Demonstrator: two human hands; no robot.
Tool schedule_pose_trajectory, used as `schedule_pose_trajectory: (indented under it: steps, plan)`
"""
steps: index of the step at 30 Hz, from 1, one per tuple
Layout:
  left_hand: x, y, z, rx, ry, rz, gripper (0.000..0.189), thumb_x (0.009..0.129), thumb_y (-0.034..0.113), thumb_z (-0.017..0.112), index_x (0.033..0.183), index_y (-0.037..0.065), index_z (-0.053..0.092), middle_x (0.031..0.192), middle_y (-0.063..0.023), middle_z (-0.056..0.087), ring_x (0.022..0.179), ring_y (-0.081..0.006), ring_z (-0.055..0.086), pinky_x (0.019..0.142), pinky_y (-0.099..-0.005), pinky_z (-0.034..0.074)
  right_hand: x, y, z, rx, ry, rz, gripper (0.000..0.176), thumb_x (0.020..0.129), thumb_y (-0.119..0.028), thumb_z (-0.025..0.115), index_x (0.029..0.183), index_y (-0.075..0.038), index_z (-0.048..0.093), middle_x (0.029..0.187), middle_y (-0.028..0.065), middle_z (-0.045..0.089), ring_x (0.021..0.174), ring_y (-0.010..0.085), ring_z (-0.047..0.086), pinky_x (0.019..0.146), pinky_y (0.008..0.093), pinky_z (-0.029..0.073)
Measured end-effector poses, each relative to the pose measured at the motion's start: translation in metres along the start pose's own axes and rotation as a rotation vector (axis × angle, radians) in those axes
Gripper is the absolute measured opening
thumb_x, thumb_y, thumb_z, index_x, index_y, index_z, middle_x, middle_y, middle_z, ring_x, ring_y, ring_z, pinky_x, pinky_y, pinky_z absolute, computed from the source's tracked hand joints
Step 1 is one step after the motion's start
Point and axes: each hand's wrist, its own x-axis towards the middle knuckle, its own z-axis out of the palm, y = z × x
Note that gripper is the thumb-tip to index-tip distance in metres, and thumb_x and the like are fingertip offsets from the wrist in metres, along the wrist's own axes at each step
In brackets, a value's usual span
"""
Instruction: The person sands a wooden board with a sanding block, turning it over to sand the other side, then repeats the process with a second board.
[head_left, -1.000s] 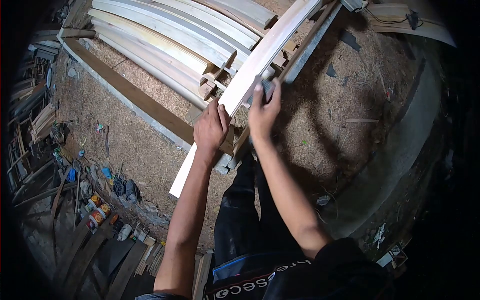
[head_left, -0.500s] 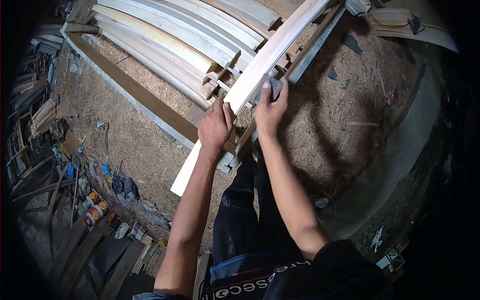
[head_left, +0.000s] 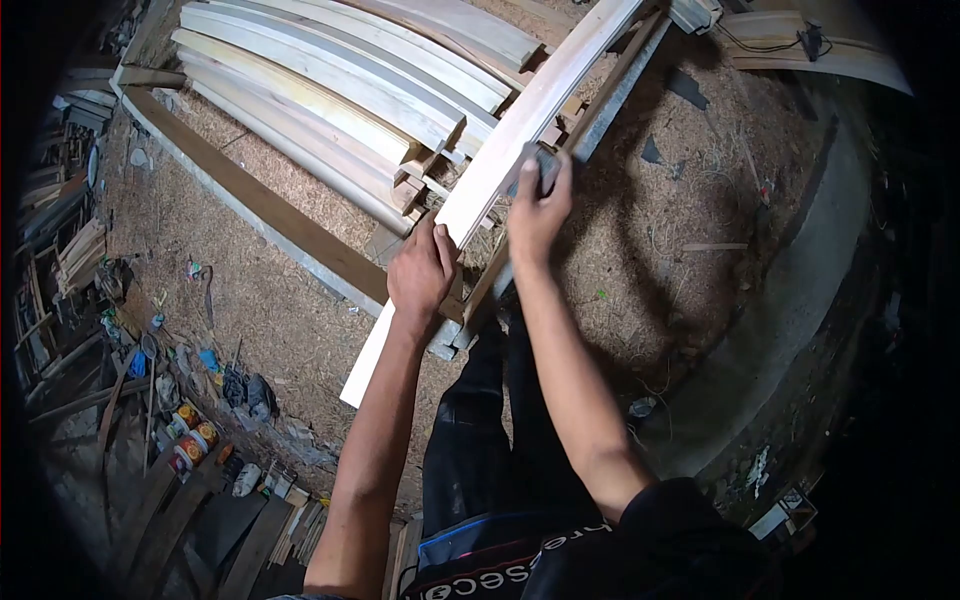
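Observation:
A long pale wooden plank point(head_left: 505, 150) runs diagonally across the view, its near end sticking out past a wooden frame corner. My left hand point(head_left: 422, 270) is closed over the plank near that end, thumb on top. Farther up the plank, my right hand point(head_left: 540, 205) grips a small dark grey block point(head_left: 545, 168) that looks like a sanding block. The block sits against the plank's right edge, between my thumb and fingers. Its underside is hidden.
Several shaped timber lengths point(head_left: 330, 90) lie stacked left of the plank. A raised wooden frame point(head_left: 260, 205) borders them. Wood shavings point(head_left: 650, 230) cover the ground. Paint cans point(head_left: 195, 440) and scrap wood stand at lower left. A power tool point(head_left: 693, 14) with a cable rests at the top right.
The view has shifted slightly, so the plank and timber appear a little farther left. My left hand sits slightly lower in view, still on the plank. My right hand keeps the block against the edge.

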Motion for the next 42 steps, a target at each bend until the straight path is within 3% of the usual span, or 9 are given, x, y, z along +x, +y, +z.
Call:
schedule_pose_trajectory:
  steps: [5, 13, 17, 19, 21, 24, 27, 34, 42]
  plan:
    - [0.001, 0.0, 0.001, -0.026, -0.001, -0.014, 0.036, 0.105, 0.032, 0.042, 0.128, 0.01, 0.06, 0.1, -0.0231, 0.072, 0.084, -0.041, 0.071, 0.075, -0.0503, 0.057, -0.068, 0.013, -0.006, -0.055, -0.08, -0.01, 0.061, 0.103, -0.026, 0.058, 0.146, 0.01, 0.034, 0.148, 0.0346, 0.041, 0.136, 0.0398, 0.047, 0.11, 0.0451, 0.041]
    - [0.0, -0.004, 0.002, -0.024, 0.014, 0.045, 0.036, 0.105, 0.031, 0.042, 0.127, 0.009, 0.06, 0.099, -0.0226, 0.071, 0.085, -0.0417, 0.07, 0.076, -0.0506, 0.056, 0.005, 0.003, -0.003, 0.0, 0.002, -0.004, 0.057, 0.102, -0.023, 0.06, 0.142, 0.012, 0.039, 0.139, 0.0354, 0.049, 0.128, 0.0346, 0.054, 0.106, 0.0419, 0.045]
    - [0.0, -0.003, 0.002, -0.045, 0.035, 0.044, 0.035, 0.105, 0.03, 0.043, 0.125, 0.008, 0.061, 0.096, -0.0236, 0.071, 0.085, -0.0421, 0.07, 0.076, -0.0507, 0.055, -0.01, 0.004, -0.003, 0.004, 0.012, -0.024, 0.06, 0.103, -0.023, 0.059, 0.144, 0.013, 0.036, 0.14, 0.0366, 0.048, 0.131, 0.0354, 0.052, 0.107, 0.0424, 0.044]
    - [-0.001, 0.0, 0.003, -0.059, 0.033, 0.05, 0.035, 0.105, 0.029, 0.043, 0.125, 0.007, 0.061, 0.094, -0.0243, 0.071, 0.084, -0.0426, 0.069, 0.075, -0.0509, 0.055, -0.038, 0.015, -0.003, -0.1, 0.02, -0.113, 0.059, 0.103, -0.024, 0.058, 0.144, 0.012, 0.036, 0.14, 0.0336, 0.049, 0.132, 0.0368, 0.05, 0.109, 0.0445, 0.04]
    - [0.0, -0.001, 0.002, -0.06, 0.039, 0.052, 0.035, 0.105, 0.029, 0.044, 0.125, 0.006, 0.061, 0.092, -0.0262, 0.07, 0.083, -0.0441, 0.069, 0.073, -0.0515, 0.055, -0.067, 0.024, -0.006, -0.032, -0.007, -0.081, 0.057, 0.102, -0.029, 0.061, 0.141, 0.009, 0.044, 0.133, 0.0256, 0.057, 0.12, 0.0275, 0.056, 0.103, 0.0379, 0.044]
    - [0.002, -0.003, 0.002, -0.018, -0.045, 0.013, 0.036, 0.105, 0.029, 0.044, 0.125, 0.004, 0.06, 0.091, -0.0271, 0.07, 0.082, -0.0451, 0.069, 0.072, -0.0522, 0.055, -0.073, 0.028, -0.003, 0.009, 0.008, -0.028, 0.054, 0.101, -0.026, 0.063, 0.139, 0.009, 0.046, 0.131, 0.024, 0.058, 0.119, 0.0265, 0.056, 0.103, 0.0365, 0.044]
    - [0.001, -0.005, 0.007, -0.038, 0.024, 0.033, 0.04, 0.106, 0.034, 0.039, 0.124, 0.005, 0.06, 0.09, -0.0291, 0.069, 0.081, -0.0486, 0.068, 0.073, -0.0552, 0.054, -0.05, 0.018, -0.004, -0.065, 0.001, -0.04, 0.055, 0.101, -0.021, 0.06, 0.142, 0.011, 0.041, 0.136, 0.0307, 0.053, 0.128, 0.0344, 0.053, 0.108, 0.0416, 0.04]
    - [0.0, -0.007, 0.009, -0.071, 0.063, 0.069, 0.041, 0.106, 0.035, 0.038, 0.124, 0.005, 0.061, 0.092, -0.0288, 0.069, 0.083, -0.0488, 0.068, 0.074, -0.055, 0.053, 0.009, 0.003, -0.002, 0.061, 0.013, 0.005, 0.056, 0.102, -0.02, 0.059, 0.143, 0.012, 0.038, 0.137, 0.0343, 0.049, 0.13, 0.0354, 0.052, 0.106, 0.0406, 0.045]
    - [0.002, 0.001, 0.005, -0.052, 0.025, 0.027, 0.043, 0.106, 0.035, 0.039, 0.124, 0.003, 0.061, 0.09, -0.0297, 0.069, 0.083, -0.0494, 0.067, 0.073, -0.0556, 0.053, -0.077, 0.02, -0.005, -0.035, -0.016, -0.02, 0.056, 0.102, -0.021, 0.06, 0.144, 0.008, 0.038, 0.135, 0.0302, 0.052, 0.127, 0.0333, 0.055, 0.107, 0.0412, 0.042]
